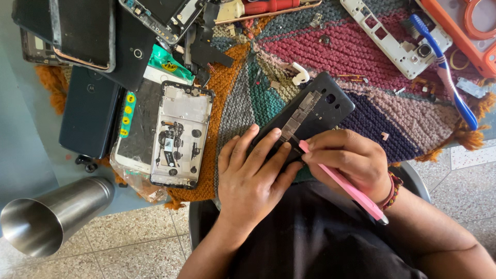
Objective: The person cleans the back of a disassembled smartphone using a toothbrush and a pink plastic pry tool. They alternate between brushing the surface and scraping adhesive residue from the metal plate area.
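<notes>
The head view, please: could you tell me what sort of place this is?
Probably a small phone repair bench: opened phones and loose frames lie on a knitted mat, and the hands work a pink tool into a black phone.

A grey-blue desk (23, 155) is seen at the upper left, lit by soft, even daylight. Most of it is covered by a knitted mat (361, 77) in orange, red, grey and purple bands. Below the desk's edge, a speckled terrazzo floor (134, 248) with thin joint lines is visible.
</notes>
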